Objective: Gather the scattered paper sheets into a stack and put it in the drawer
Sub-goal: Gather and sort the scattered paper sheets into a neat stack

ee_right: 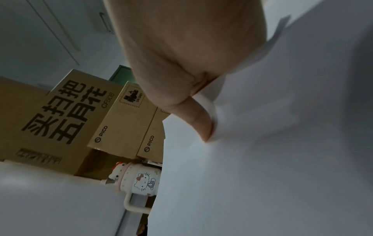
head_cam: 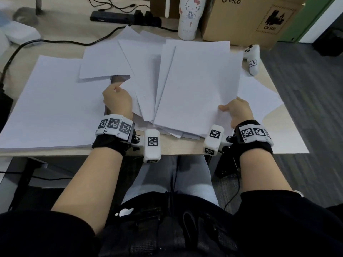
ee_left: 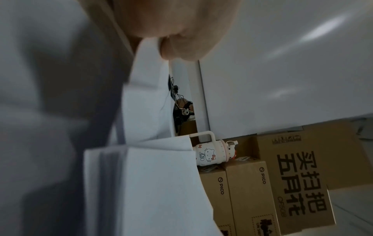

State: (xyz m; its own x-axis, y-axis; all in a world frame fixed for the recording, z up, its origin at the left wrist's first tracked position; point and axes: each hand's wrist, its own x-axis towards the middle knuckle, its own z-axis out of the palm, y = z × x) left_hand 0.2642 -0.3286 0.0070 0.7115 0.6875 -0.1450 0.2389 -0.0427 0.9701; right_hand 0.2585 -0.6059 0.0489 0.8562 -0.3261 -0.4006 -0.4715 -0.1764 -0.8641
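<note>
Several white paper sheets [head_cam: 196, 86] lie fanned and overlapping in the middle of the wooden desk [head_cam: 178, 147]. My right hand [head_cam: 235, 108] pinches the right edge of the top sheets, thumb [ee_right: 199, 121] on top. My left hand [head_cam: 117, 97] grips the left edge of the fanned sheets [ee_left: 149, 99], fingers curled under them. A thick stack of paper [head_cam: 52, 108] sits at the left of the desk. One loose sheet [head_cam: 259, 101] lies under the pile at the right, hanging over the desk edge. No drawer is in view.
A Hello Kitty tumbler [head_cam: 189, 17] and PICO cardboard boxes [head_cam: 250, 17] stand behind the sheets. A white controller [head_cam: 252, 60] lies at the back right. A power strip [head_cam: 118, 17] and a black cable [head_cam: 55, 41] run along the back left.
</note>
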